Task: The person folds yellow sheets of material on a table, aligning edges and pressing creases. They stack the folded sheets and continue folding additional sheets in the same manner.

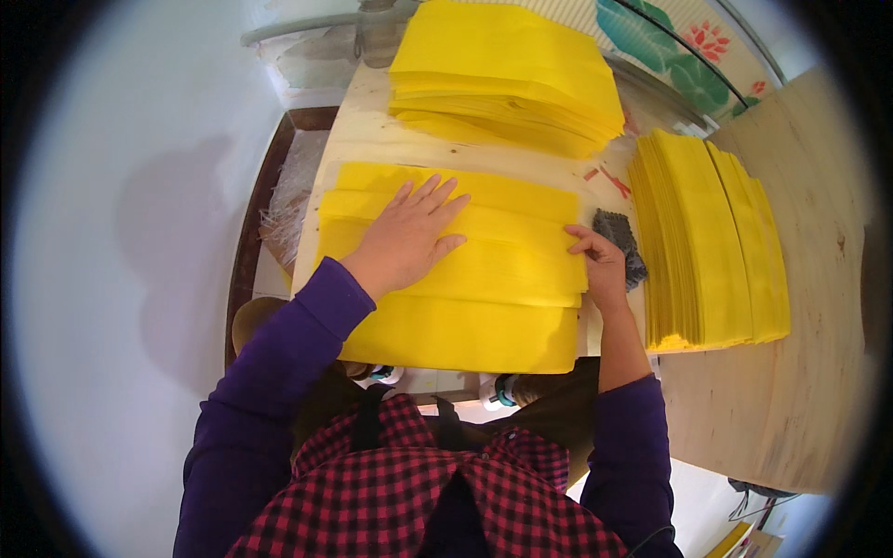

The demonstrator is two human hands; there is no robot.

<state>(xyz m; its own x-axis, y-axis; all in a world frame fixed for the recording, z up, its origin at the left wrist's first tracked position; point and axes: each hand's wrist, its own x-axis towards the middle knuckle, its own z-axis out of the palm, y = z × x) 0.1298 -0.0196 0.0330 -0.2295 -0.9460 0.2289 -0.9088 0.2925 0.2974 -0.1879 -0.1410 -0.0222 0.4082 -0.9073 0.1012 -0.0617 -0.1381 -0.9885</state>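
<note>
Several yellow fabric sheets [465, 330] lie overlapping in front of me, their edges stepped one behind another. My left hand [409, 232] rests flat on them with its fingers spread, left of the middle. At their right edge is my right hand [600, 265], its fingers bent and closed around the border of a yellow sheet. The tips of some right fingers are hidden, so how many layers they grip cannot be made out. Just beside that hand lies a dark grey crumpled cloth [621, 244].
A thick yellow stack [507, 56] stands at the back of the wooden table [358, 121]. Another yellow stack [707, 242] is on the right, on a wooden board [819, 195]. Red scraps [614, 181] lie between them. A white wall [84, 279] rises on the left.
</note>
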